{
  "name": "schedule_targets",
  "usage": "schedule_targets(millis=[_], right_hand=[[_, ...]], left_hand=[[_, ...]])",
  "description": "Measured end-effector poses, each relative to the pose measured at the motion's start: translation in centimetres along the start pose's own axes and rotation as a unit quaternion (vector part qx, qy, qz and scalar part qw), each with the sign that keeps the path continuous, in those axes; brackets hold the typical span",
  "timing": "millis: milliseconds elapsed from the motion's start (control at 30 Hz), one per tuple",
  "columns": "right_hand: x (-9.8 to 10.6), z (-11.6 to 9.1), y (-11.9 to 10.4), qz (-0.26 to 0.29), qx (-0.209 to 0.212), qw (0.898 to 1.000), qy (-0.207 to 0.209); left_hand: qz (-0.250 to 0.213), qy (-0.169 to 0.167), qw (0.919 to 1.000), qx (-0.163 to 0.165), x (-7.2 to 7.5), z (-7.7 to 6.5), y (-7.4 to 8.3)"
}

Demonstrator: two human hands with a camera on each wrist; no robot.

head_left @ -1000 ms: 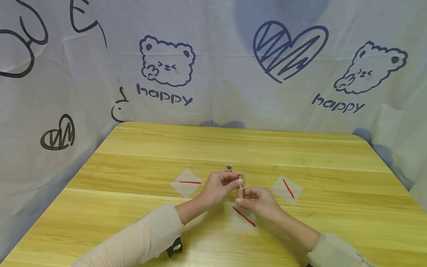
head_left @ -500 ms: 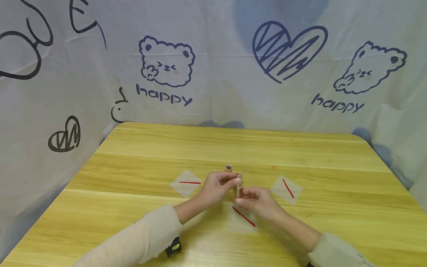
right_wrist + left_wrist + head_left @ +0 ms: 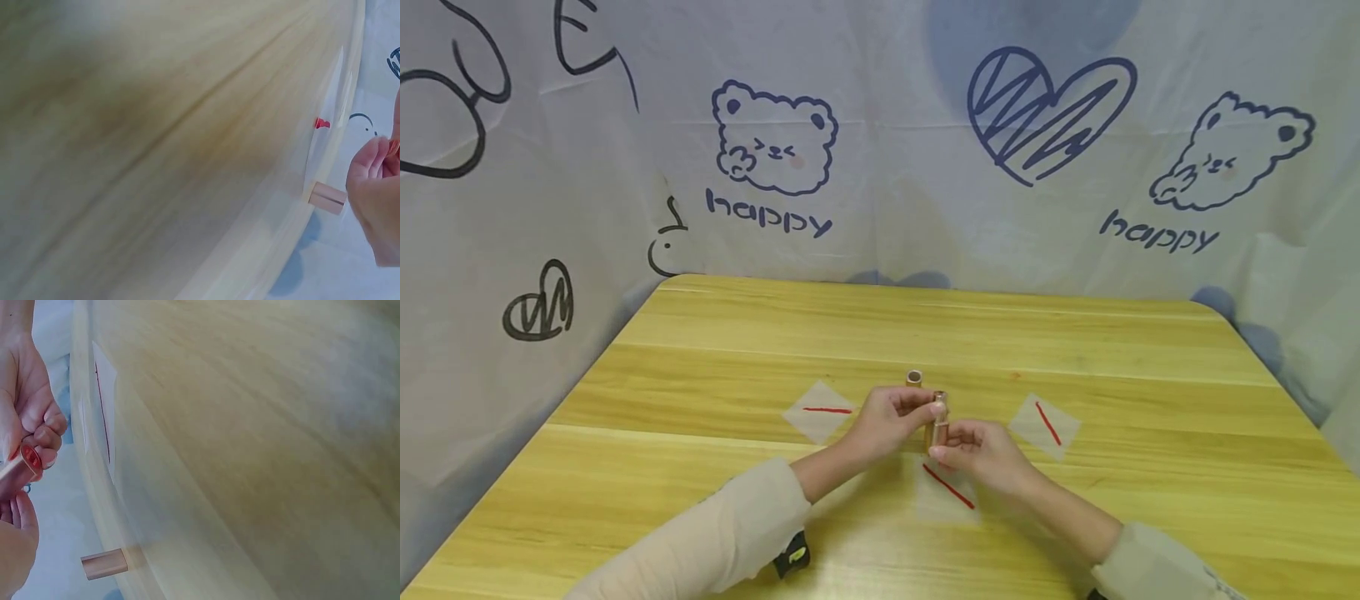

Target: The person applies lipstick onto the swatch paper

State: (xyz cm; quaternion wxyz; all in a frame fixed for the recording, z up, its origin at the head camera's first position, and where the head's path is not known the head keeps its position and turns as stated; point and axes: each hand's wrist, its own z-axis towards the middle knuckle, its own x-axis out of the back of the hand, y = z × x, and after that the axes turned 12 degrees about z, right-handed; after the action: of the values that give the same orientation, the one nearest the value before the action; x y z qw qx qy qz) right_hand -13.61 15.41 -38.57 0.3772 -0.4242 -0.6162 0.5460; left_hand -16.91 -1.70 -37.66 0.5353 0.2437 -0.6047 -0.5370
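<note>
A rose-gold lipstick tube (image 3: 937, 435) stands upright between both hands, near the middle of the table in the head view. My left hand (image 3: 882, 423) pinches its upper part between thumb and fingers. Lower down, the right hand (image 3: 989, 455) grips the base from the right side. The left wrist view shows one end of the lipstick tube (image 3: 17, 474), reddish inside, with fingers around it. Just behind the left hand, an open-topped rose-gold cap (image 3: 913, 377) stands on the table; it also shows as a small squared cap (image 3: 104, 564) from the left wrist.
Three pale paper squares with red strokes lie on the wooden table (image 3: 700, 467): a left paper (image 3: 820, 425), a right paper (image 3: 1030, 429), and a front paper (image 3: 932, 504) below the hands. A cloth wall (image 3: 880, 167) with drawings rises behind the table.
The lipstick tube has shifted slightly left and then back right between the fingers. Both hands keep nearly the same place and hold; the cap has not moved.
</note>
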Motion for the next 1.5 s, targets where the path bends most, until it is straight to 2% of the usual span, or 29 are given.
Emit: schedule_targets(millis=[167, 300, 533, 600, 667, 767, 900, 1167, 1500], right_hand=[[-0.2, 0.0, -0.1, -0.023, 0.003, 0.999, 0.041], [-0.3, 0.0, -0.1, -0.038, 0.016, 0.998, 0.05], [-0.3, -0.1, -0.1, -0.044, 0.032, 0.996, 0.071], [-0.3, -0.1, -0.3, -0.042, 0.036, 0.995, 0.08], [-0.2, -0.1, -0.5, -0.039, 0.035, 0.994, 0.091], [0.1, 0.0, -0.7, -0.042, 0.031, 0.993, 0.108], [0.5, -0.1, -0.8, -0.042, 0.031, 0.992, 0.115], [0.7, -0.1, -0.9, -0.025, 0.031, 0.992, 0.123], [0.9, 0.0, -1.0, -0.008, 0.035, 0.991, 0.131]], left_hand=[[-0.008, 0.028, 0.9995, 0.014, -0.3, 0.0, 0.0], [-0.016, 0.043, 0.9987, 0.021, -0.4, 0.0, -0.1], [-0.022, 0.024, 0.9993, 0.018, 0.1, 0.2, -0.2], [-0.014, 0.029, 0.9993, 0.02, 0.5, 0.5, -0.3], [0.002, 0.045, 0.9989, 0.016, 1.1, 0.9, -0.4], [0.029, 0.081, 0.9963, -0.006, 1.8, 1.5, -0.7], [0.056, 0.111, 0.9921, -0.02, 2.1, 2.3, -1.4], [0.093, 0.11, 0.9891, 0.026, 2.0, 3.9, -3.3], [0.1, 0.067, 0.9885, 0.091, 1.3, 4.5, -4.7]])
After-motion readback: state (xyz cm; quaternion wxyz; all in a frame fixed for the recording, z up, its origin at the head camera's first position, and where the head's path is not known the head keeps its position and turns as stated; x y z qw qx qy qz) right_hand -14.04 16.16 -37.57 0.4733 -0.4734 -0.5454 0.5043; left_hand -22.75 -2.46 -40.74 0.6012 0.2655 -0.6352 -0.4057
